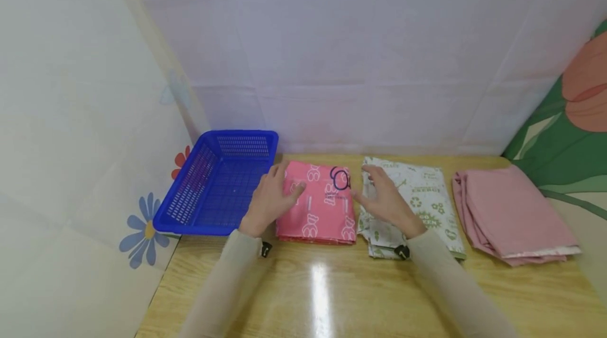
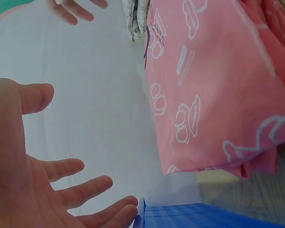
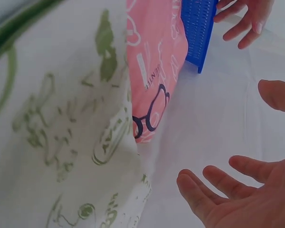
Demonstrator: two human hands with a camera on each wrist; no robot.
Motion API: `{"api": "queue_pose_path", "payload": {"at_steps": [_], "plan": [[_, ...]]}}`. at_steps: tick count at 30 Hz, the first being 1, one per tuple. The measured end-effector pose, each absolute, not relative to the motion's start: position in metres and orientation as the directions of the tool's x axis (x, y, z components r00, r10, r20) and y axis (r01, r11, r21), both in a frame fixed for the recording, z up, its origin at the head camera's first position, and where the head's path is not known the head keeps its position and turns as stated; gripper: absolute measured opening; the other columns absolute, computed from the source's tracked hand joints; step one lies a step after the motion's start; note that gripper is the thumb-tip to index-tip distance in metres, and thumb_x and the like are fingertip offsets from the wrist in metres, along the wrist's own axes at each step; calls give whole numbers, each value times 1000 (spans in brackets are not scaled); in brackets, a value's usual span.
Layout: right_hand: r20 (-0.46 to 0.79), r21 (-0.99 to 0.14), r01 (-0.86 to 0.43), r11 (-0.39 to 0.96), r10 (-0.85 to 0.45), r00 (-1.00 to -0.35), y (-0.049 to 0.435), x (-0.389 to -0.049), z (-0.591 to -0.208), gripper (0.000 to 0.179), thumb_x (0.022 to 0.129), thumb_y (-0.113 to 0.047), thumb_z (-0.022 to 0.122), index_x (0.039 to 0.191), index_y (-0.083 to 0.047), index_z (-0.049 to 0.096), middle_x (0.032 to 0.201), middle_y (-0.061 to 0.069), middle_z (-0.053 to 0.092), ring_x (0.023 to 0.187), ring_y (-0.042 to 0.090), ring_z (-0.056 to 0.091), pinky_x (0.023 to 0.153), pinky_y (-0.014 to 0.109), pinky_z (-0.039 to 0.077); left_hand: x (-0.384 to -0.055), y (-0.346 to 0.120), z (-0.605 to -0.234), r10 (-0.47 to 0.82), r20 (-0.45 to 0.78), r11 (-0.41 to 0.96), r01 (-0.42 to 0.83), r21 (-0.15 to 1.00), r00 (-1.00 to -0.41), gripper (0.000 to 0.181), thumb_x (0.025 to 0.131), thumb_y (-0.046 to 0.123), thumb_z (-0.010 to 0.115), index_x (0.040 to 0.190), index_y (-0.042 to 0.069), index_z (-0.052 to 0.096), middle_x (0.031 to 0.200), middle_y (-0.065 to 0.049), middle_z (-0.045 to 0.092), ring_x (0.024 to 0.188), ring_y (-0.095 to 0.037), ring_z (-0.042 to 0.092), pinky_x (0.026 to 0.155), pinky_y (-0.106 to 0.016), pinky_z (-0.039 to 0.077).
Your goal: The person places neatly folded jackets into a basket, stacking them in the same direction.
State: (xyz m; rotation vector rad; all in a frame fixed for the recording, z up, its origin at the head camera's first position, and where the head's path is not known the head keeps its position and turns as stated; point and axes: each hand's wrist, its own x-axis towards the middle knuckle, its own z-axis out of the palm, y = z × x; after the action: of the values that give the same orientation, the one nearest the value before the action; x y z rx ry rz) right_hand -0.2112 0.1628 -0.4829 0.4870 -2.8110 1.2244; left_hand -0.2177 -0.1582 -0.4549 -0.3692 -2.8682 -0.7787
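Head view shows a folded pink printed cloth (image 1: 317, 204) lying near the table's (image 1: 332, 296) far edge, flanked by both hands. Left hand (image 1: 270, 198) hovers over its left edge, fingers spread and holding nothing; right hand (image 1: 386, 201) does likewise at its right edge. Beside it lie a blue basket (image 1: 218, 182), at the far left corner, a green-printed white cloth (image 1: 427, 196) and a plain pink cloth (image 1: 512, 214).

Bright, even light; overhead glare streak on the table (image 1: 321, 296); soft wrist views.
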Motion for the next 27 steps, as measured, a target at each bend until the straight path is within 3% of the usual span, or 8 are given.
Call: {"api": "queue_pose_path", "payload": {"at_steps": [12, 18, 24, 27], "plan": [[162, -738, -299, 605, -271, -949, 153, -207, -497, 87, 100, -50, 71, 164, -5, 34, 164, 21, 41, 136, 45, 55, 107, 63, 53, -215, -145, -466, 164, 128, 807, 207, 553, -978, 87, 101, 59, 63, 170, 18, 27, 168, -22, 36, 146, -48, 45, 109, -72, 47], [159, -742, -285, 606, -254, -954, 148, -205, -502, 87, 99, -48, 73, 164, -4, 34, 164, 22, 42, 137, 46, 55, 108, 63, 52, -215, -138, -475, 145, 144, 785, 203, 585, -979, 86, 100, 51, 68, 167, 11, 31, 170, -23, 33, 150, -50, 40, 117, -71, 40], [150, -755, -285, 591, -268, -952, 138, -206, -505, 81, 102, -43, 71, 162, -3, 36, 161, 25, 44, 134, 47, 56, 103, 65, 54, -212, -134, -486, 142, 168, 814, 212, 540, -975, 84, 99, 51, 70, 162, 5, 39, 168, -28, 34, 149, -54, 42, 121, -69, 35], [133, -761, -275, 588, -273, -953, 132, -207, -506, 80, 102, -44, 71, 163, -4, 36, 162, 24, 43, 136, 47, 54, 104, 66, 53, -211, -134, -494, 122, 163, 826, 191, 530, -979, 83, 99, 51, 69, 162, 5, 39, 172, -28, 26, 151, -55, 38, 122, -70, 33]]}}
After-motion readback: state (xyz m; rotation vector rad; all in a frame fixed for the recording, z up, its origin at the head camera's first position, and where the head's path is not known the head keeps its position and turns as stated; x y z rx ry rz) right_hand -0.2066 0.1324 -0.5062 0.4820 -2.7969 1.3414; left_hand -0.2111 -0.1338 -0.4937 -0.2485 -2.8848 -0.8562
